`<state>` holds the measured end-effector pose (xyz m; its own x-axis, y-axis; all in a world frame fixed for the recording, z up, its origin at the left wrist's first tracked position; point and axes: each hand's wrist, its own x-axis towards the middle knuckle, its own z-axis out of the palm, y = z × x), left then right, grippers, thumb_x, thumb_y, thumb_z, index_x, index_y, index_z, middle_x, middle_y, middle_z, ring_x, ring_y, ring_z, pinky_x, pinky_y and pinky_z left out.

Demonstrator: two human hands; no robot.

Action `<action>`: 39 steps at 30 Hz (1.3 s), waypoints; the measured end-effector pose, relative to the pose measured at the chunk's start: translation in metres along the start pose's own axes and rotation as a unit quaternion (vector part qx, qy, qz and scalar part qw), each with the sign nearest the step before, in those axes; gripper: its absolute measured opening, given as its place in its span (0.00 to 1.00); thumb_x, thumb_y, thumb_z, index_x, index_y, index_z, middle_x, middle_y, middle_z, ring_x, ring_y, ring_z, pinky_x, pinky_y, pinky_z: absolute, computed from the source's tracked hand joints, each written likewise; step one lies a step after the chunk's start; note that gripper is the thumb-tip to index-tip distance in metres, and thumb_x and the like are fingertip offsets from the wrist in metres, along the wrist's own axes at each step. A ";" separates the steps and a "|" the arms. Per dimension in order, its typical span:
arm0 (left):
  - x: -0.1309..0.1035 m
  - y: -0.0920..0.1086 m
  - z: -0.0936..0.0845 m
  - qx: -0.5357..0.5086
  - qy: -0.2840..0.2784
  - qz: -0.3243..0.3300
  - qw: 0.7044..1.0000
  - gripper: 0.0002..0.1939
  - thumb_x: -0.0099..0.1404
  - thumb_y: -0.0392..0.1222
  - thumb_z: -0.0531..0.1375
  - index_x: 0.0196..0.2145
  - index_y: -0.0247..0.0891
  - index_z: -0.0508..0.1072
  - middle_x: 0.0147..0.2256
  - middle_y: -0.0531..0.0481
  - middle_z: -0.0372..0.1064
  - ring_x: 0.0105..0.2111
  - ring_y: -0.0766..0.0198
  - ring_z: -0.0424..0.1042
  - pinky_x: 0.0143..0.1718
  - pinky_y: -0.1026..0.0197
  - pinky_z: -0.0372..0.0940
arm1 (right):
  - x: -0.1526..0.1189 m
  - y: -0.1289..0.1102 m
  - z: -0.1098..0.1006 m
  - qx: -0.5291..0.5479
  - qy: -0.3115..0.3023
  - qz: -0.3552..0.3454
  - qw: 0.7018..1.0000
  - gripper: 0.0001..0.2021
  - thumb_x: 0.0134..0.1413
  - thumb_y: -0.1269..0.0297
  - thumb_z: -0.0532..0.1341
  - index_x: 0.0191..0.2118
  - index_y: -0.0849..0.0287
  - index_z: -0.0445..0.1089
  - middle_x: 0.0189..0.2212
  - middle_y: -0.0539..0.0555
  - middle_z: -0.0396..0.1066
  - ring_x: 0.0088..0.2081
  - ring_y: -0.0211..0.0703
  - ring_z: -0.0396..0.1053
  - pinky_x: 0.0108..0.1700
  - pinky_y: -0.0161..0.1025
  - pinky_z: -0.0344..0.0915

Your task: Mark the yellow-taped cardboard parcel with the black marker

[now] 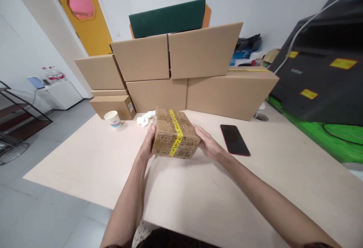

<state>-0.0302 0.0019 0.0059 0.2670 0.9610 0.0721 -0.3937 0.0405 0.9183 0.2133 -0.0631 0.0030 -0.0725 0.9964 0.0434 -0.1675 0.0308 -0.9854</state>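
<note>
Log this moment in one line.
left grip: yellow-taped cardboard box, left side | right grip: same box, right side | smartphone: table, right of box | paper cup: table, left of box

No legible text, blurred print [178, 131] on yellow-taped box [174, 135], pale lettering [297, 71] on black object [320, 79] unreadable

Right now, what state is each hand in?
Left hand: closed on the taped box, at its left side.
Right hand: closed on the same box, right side.
</note>
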 end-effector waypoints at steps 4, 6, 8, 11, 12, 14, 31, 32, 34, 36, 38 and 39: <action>0.002 0.006 -0.020 -0.021 -0.002 -0.126 0.992 0.32 0.57 0.66 0.70 0.52 0.46 0.78 0.54 0.45 0.78 0.59 0.44 0.74 0.59 0.45 0.70 | 0.001 0.002 0.002 -0.010 -0.019 -0.001 1.000 0.28 0.65 0.41 0.55 0.64 0.48 0.67 0.68 0.56 0.66 0.64 0.51 0.68 0.59 0.47 0.70; 0.003 0.009 -0.027 -0.028 0.009 -0.145 0.989 0.29 0.57 0.63 0.71 0.50 0.43 0.79 0.51 0.43 0.80 0.57 0.43 0.76 0.57 0.45 0.72 | 0.006 0.003 -0.001 -0.015 -0.023 0.001 1.000 0.27 0.65 0.43 0.55 0.63 0.49 0.68 0.66 0.57 0.68 0.63 0.51 0.70 0.57 0.47 0.71; 0.005 0.011 -0.031 -0.041 0.026 -0.157 0.986 0.26 0.55 0.57 0.72 0.47 0.40 0.79 0.47 0.42 0.81 0.55 0.42 0.77 0.56 0.45 0.72 | 0.014 0.006 -0.004 -0.040 -0.018 -0.003 0.999 0.26 0.64 0.46 0.56 0.61 0.51 0.70 0.63 0.59 0.71 0.60 0.50 0.71 0.55 0.46 0.71; 0.006 0.016 -0.035 -0.085 0.046 -0.139 0.986 0.24 0.53 0.50 0.70 0.46 0.36 0.78 0.44 0.41 0.82 0.54 0.41 0.78 0.56 0.44 0.72 | 0.031 0.012 -0.007 -0.208 0.015 0.020 0.978 0.25 0.66 0.49 0.51 0.58 0.57 0.71 0.53 0.61 0.77 0.50 0.49 0.76 0.46 0.43 0.73; 0.007 0.019 -0.037 -0.105 0.053 -0.117 0.986 0.24 0.54 0.49 0.68 0.47 0.36 0.78 0.43 0.42 0.82 0.54 0.42 0.78 0.57 0.44 0.72 | 0.037 0.015 -0.005 -0.279 0.029 0.033 0.959 0.24 0.67 0.49 0.50 0.56 0.59 0.71 0.49 0.61 0.78 0.46 0.48 0.77 0.44 0.42 0.72; 0.007 0.025 -0.041 -0.146 0.065 -0.062 0.985 0.24 0.56 0.48 0.66 0.49 0.36 0.77 0.43 0.44 0.83 0.53 0.45 0.79 0.56 0.45 0.72 | 0.048 0.020 0.002 -0.383 0.045 0.051 0.921 0.21 0.67 0.51 0.52 0.53 0.59 0.72 0.45 0.61 0.79 0.44 0.50 0.76 0.43 0.42 0.70; 0.006 0.016 -0.022 -0.124 0.045 -0.019 0.991 0.24 0.52 0.49 0.69 0.45 0.37 0.76 0.45 0.43 0.82 0.59 0.42 0.74 0.59 0.45 0.70 | 0.059 -0.012 -0.063 -0.556 0.155 0.083 0.812 0.18 0.65 0.66 0.53 0.55 0.66 0.70 0.56 0.75 0.72 0.60 0.65 0.68 0.57 0.56 0.63; 0.005 0.014 -0.018 -0.113 0.042 -0.014 0.993 0.25 0.51 0.49 0.69 0.46 0.37 0.76 0.46 0.43 0.81 0.60 0.42 0.73 0.60 0.45 0.70 | 0.056 -0.014 -0.063 -0.546 0.150 0.070 0.821 0.19 0.68 0.62 0.51 0.54 0.65 0.72 0.56 0.73 0.73 0.59 0.63 0.69 0.57 0.54 0.64; 0.002 0.011 -0.011 -0.089 0.034 0.004 0.995 0.29 0.51 0.49 0.69 0.50 0.39 0.74 0.52 0.43 0.79 0.62 0.42 0.71 0.60 0.45 0.69 | 0.048 -0.015 -0.053 -0.488 0.131 0.049 0.862 0.24 0.71 0.53 0.46 0.53 0.62 0.73 0.53 0.67 0.77 0.54 0.56 0.74 0.54 0.49 0.69; -0.002 0.009 -0.004 -0.059 0.028 0.031 0.997 0.36 0.50 0.49 0.70 0.57 0.42 0.71 0.58 0.44 0.74 0.63 0.43 0.68 0.61 0.46 0.68 | 0.039 -0.015 -0.036 -0.349 0.103 0.025 0.931 0.29 0.71 0.45 0.43 0.56 0.61 0.71 0.54 0.64 0.77 0.51 0.53 0.76 0.49 0.45 0.72; -0.005 0.007 0.002 -0.024 0.013 0.057 0.998 0.43 0.49 0.49 0.71 0.62 0.46 0.67 0.64 0.45 0.68 0.64 0.43 0.67 0.61 0.46 0.67 | 0.030 -0.016 -0.018 -0.184 0.058 -0.012 0.981 0.33 0.67 0.37 0.47 0.59 0.56 0.71 0.56 0.62 0.77 0.53 0.53 0.76 0.51 0.47 0.72; -0.007 0.007 0.004 -0.004 -0.004 0.072 0.997 0.46 0.48 0.50 0.72 0.64 0.48 0.65 0.65 0.45 0.65 0.65 0.42 0.66 0.62 0.46 0.67 | 0.026 -0.018 -0.010 -0.139 0.044 -0.034 0.989 0.34 0.65 0.34 0.48 0.59 0.53 0.72 0.57 0.60 0.76 0.55 0.53 0.75 0.54 0.48 0.71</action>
<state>-0.0309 -0.0053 0.0131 0.2131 0.9550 0.2063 -0.4361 -0.0959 0.8948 0.2241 -0.0369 0.0205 0.0171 0.9938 0.1096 0.1094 0.1071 -0.9882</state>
